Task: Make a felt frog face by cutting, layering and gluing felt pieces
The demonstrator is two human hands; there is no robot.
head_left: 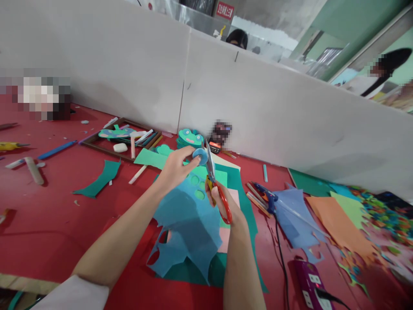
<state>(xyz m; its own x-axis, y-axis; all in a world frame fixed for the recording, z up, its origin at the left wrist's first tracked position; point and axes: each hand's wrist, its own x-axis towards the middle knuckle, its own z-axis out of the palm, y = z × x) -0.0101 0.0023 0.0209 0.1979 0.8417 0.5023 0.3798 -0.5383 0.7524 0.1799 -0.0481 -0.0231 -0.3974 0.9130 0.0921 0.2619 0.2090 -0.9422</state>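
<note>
Between the fingertips of my left hand (178, 167) is a small round blue felt piece (200, 156), held up above the table. My right hand (227, 200) grips a pair of scissors (211, 165) with red and yellow handles; the blades point up and away, right beside the blue piece. Whether they touch it I cannot tell. Below both hands lies a blue felt sheet (193, 219) with ragged, cut-out edges and round holes, over green and pink sheets. A stack of green felt frog faces (190, 137) rests against the partition beyond my hands.
At the right are a hot glue gun (266, 194) with a cord, a purple power strip (311, 284), an orange sheet (342, 224) and heaped scraps (383, 215). A brown tray (93, 144) with pens stands at the left. A white partition (258, 103) runs along the back; people are beyond it.
</note>
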